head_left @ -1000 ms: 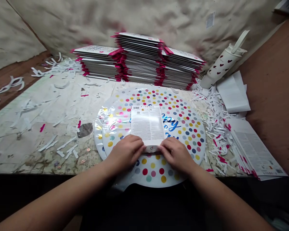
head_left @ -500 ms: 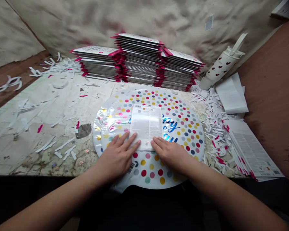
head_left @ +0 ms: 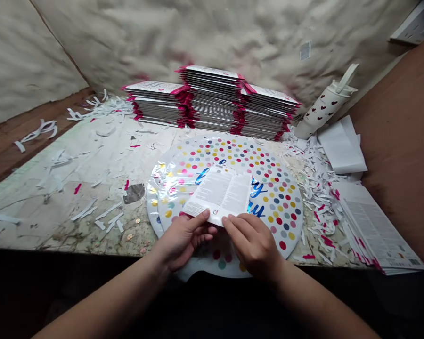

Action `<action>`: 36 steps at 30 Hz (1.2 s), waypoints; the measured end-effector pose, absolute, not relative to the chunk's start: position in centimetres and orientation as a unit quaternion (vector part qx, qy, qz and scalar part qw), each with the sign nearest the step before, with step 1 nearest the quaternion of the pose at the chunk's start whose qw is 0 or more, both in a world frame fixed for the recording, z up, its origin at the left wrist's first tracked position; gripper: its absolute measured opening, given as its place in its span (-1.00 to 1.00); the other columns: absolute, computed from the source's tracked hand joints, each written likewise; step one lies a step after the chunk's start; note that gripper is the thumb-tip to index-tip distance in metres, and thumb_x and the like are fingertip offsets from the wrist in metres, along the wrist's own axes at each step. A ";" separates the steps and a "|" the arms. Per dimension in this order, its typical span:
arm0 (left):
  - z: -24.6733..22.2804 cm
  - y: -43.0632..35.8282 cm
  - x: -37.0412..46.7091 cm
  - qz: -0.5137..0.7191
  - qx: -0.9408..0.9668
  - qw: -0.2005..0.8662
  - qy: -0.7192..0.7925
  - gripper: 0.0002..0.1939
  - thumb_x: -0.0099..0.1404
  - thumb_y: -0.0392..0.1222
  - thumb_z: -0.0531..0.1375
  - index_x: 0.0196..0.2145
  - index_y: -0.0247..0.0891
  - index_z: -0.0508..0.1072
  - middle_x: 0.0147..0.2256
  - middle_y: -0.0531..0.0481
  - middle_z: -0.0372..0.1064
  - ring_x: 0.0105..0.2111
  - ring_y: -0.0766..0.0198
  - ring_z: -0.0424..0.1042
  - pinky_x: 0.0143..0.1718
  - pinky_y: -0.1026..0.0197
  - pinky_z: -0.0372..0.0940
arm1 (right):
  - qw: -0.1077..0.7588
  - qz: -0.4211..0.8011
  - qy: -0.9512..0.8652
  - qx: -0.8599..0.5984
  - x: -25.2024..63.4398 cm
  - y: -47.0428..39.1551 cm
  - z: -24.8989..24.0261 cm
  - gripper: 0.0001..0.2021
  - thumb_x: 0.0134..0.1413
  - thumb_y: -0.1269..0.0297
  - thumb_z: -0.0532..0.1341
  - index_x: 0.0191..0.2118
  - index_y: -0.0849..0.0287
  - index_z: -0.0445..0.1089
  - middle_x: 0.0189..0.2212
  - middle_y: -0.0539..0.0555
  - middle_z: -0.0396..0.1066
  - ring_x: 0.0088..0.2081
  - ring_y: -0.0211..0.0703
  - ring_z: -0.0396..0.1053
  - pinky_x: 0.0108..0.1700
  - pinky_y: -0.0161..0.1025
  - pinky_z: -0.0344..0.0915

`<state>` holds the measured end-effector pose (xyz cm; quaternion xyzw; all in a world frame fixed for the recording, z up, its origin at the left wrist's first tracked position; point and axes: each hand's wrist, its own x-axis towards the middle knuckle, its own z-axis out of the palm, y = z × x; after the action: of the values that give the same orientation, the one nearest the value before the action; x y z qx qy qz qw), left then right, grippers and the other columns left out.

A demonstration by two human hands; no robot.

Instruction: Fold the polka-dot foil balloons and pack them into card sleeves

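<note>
A white printed card (head_left: 222, 190) is held by its near edge over a round, clear-wrapped foil balloon (head_left: 282, 207) with coloured dots and blue lettering. My left hand (head_left: 187, 235) grips the card's lower left edge, thumb on top and fingers curled beneath. On the lower right edge, my right hand (head_left: 250, 238) pinches the card, its fingers bent. The card is tilted, its near edge raised off the balloon. The balloon lies flat on the worktable, partly covered by the card and both hands.
Three piles of pink-edged white packets (head_left: 212, 101) stand at the back. A white bottle with hearts (head_left: 323, 110) leans right of them. Paper shreds (head_left: 318, 188) and a fanned pile of printed sheets (head_left: 378, 226) lie at the right; more strips are scattered left on the table (head_left: 56, 197).
Both hands, flat on the card before, now grip its near edge. The card has been lifted at that edge and turned slightly. The whole view has shifted a little.
</note>
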<state>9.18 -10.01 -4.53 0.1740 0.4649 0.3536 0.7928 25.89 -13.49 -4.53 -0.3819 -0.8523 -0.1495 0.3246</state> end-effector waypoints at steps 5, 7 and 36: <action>-4.3 -10.4 10.1 0.368 0.026 0.840 0.398 -0.86 0.25 -0.28 0.12 -0.44 -0.36 0.42 -0.52 -0.02 0.40 -0.47 0.34 0.43 -0.33 0.26 0.38 | 0.335 -0.111 -0.844 -0.403 26.4 -14.3 -4.7 -0.77 0.06 0.55 0.11 -0.13 0.39 0.37 -0.32 0.24 0.47 -0.29 -0.02 0.36 -0.28 -0.08 0.35; -4.4 -10.5 9.9 0.376 0.099 0.830 0.400 -0.86 0.23 -0.25 0.14 -0.42 -0.37 0.43 -0.48 -0.05 0.43 -0.44 0.30 0.44 -0.31 0.23 0.37 | 0.344 -0.012 -0.839 -0.421 26.9 -14.2 -4.3 -0.76 0.06 0.49 0.15 -0.11 0.33 0.35 -0.31 0.19 0.46 -0.27 -0.06 0.36 -0.24 -0.12 0.36; 0.7 -7.5 11.3 0.278 0.719 0.484 0.415 -0.76 0.28 -0.10 -0.01 -0.47 -0.25 0.24 -0.50 0.06 0.22 -0.46 0.31 0.24 -0.44 0.27 0.17 | 0.169 0.113 -0.776 -0.597 36.8 -15.1 1.6 -0.73 0.06 0.09 0.16 -0.18 0.10 0.44 -0.25 0.14 0.46 -0.19 0.02 0.40 -0.20 -0.07 0.36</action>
<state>11.34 -7.52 0.70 0.7188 0.4150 0.2776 0.4837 36.80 -15.07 1.59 -0.5965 -0.7763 0.1131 0.1693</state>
